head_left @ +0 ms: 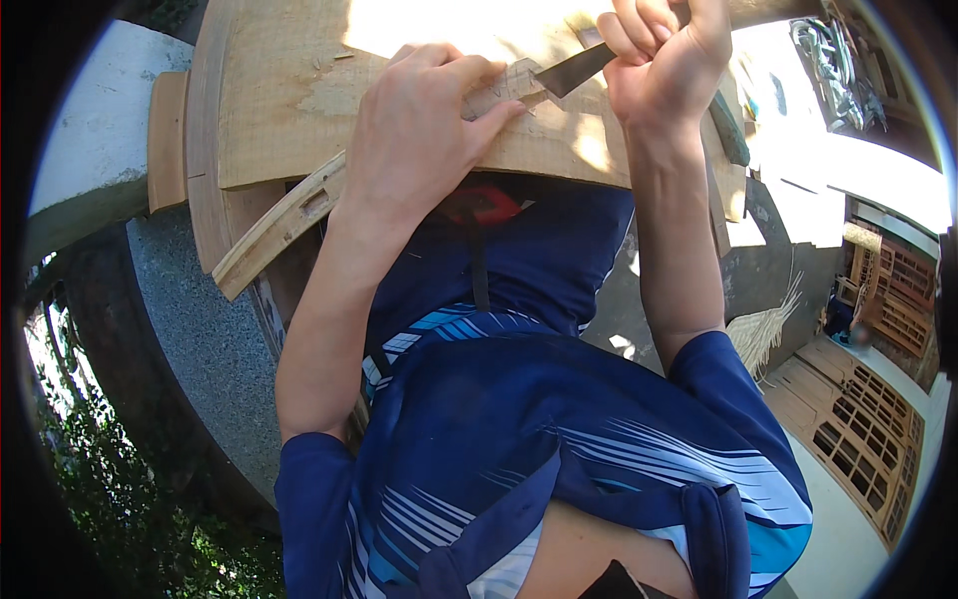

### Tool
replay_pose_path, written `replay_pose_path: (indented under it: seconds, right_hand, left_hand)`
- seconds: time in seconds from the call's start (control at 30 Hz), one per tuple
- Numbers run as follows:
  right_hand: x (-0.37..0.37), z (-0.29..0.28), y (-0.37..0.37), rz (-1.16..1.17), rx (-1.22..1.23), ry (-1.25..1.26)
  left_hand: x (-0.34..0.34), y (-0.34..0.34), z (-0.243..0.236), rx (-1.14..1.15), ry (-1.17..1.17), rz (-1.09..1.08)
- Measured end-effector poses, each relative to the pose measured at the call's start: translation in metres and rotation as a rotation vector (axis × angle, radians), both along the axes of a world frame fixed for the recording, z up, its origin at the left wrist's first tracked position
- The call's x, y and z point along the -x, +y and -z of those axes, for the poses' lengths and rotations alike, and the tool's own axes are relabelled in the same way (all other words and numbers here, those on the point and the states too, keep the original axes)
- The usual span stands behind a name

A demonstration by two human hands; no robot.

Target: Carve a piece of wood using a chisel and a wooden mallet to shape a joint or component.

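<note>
My left hand (424, 125) presses a long, narrow wooden piece (274, 230) against a broad wooden board (284, 95). Its thumb and fingers close around the piece near the far end, which shows pencil-like marks. A slot is cut into the nearer stretch, which juts past the board's edge toward the lower left. In my right hand (664, 65) is a chisel (579, 70) with a flat, dark metal blade. The fist wraps its handle, mostly hidden by the fingers. The blade slants down to the left, its edge at the tip of the wooden piece, close to my left fingertips.
A green-edged bar (731, 130) lies at the board's right side. A straw broom (766, 324) is on the floor to the right. Beyond it lean wooden lattice panels (868, 439). At the left stands a pale concrete ledge (100, 110). Coiled hoses or cables (838, 80) lie at the upper right.
</note>
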State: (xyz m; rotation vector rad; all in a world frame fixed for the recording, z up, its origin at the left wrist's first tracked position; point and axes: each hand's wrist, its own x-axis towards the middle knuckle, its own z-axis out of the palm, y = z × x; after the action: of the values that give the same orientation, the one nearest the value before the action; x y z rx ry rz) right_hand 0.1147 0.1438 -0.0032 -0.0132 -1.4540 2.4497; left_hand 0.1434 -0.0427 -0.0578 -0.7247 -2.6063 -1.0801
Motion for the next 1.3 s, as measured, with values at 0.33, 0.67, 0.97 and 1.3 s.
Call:
replay_pose_path:
  seconds: [0.33,0.67,0.97,1.3]
  right_hand:
    - [0.022,0.011,0.017,0.009,0.131,-0.109]
    - [0.014,0.029,0.024,0.091,0.306,-0.108]
    - [0.003,0.023,0.031,-0.395,0.096,0.105]
    - [-0.024,-0.007,-0.002,0.092,0.037,-0.059]
  left_hand:
    - [-0.001,0.0,-0.006,0.038,-0.069,-0.007]
    - [0.0,0.001,-0.004,0.026,-0.015,0.0]
    - [-0.002,-0.002,-0.003,0.077,-0.027,-0.028]
    - [-0.006,0.0,-0.005,0.051,-0.074,-0.053]
